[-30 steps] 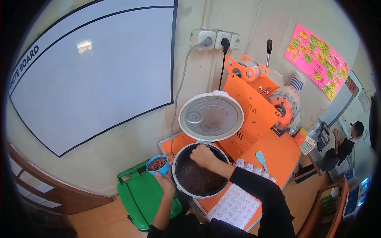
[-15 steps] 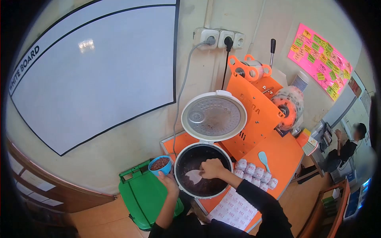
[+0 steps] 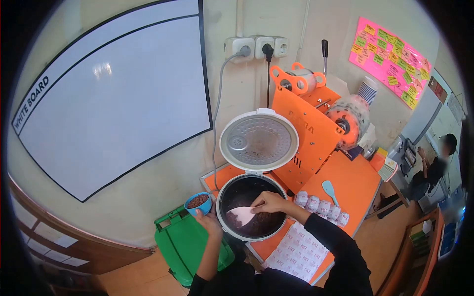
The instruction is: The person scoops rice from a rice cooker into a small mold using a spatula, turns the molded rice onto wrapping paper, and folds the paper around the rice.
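Observation:
My left hand (image 3: 210, 222) holds a blue cup (image 3: 199, 203) filled with dark brownish-red rice, just left of the cooker. Inside the open rice cooker (image 3: 221, 226), my right hand (image 3: 270, 203) grips a pale pink rice paddle (image 3: 242, 215), its blade over the dark rice (image 3: 259, 226). The cooker's lid (image 3: 259, 142) stands raised behind the pot. Right of the cooker, several wrapped bundles (image 3: 324, 207) lie in rows beside a light blue spatula (image 3: 330, 192). A printed wrapping sheet (image 3: 298, 252) lies at the table's front.
An orange machine (image 3: 308, 133) with a lever stands behind the cooker on the orange table (image 3: 353, 182). A green bin (image 3: 190, 251) is at the lower left. Cables run to wall sockets (image 3: 264, 48). A person (image 3: 433, 167) sits far right.
My right hand has turned within the pot, and the paddle, hidden at first, now shows with its blade to the left. The cup stays beside the cooker. The camera view has shifted slightly.

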`<state>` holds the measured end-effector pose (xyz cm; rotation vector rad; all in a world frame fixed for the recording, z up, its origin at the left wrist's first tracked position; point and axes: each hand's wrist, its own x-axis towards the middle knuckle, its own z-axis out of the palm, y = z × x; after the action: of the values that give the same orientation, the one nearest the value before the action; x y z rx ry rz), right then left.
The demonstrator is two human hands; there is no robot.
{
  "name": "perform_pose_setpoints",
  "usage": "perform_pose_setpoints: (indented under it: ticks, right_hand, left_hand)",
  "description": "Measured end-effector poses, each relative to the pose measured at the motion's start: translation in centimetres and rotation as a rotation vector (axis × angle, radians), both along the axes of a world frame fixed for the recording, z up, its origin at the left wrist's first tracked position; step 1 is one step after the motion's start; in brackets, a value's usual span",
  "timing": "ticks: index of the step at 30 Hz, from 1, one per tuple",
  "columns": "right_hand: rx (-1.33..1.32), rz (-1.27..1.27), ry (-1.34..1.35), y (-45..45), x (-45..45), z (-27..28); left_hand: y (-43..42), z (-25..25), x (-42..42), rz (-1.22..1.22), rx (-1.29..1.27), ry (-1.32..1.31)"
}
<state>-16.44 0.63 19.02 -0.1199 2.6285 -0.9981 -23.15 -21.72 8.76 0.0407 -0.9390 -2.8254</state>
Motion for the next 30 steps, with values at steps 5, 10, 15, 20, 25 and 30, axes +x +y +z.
perform_pose_setpoints:
  ticks: [5, 10, 15, 20, 25, 30]
  right_hand:
    - [-0.172, -0.13, 0.129, 2.2, 2.3, -0.6]
    - [-0.403, -0.42, 0.023, 2.9, 5.9, 2.7]
    - [-0.024, -0.629, 0.383, -0.4, 9.2, 7.5]
    - [0.553, -0.538, 0.809, -6.0, 11.5, 6.2]
    - [0.707, -0.261, 0.897, -5.7, 13.1, 3.7]
    - [0.678, -0.186, 0.865, -5.6, 13.3, 3.2]
  left_hand:
    - [-3.7, 0.4, -1.5, 0.057, -0.378, 0.115]
    - [-5.3, 7.6, 0.1, -0.48, -0.545, 0.304]
    - [-0.3, 9.7, 3.4, -0.772, -0.533, 0.244]
    - [3.2, 9.8, 5.4, -0.835, -0.645, 0.126]
    - [3.4, 11.2, 5.4, -0.981, -0.844, 0.05]
    - [3.0, 12.9, 2.0, -1.295, -0.847, 0.057]
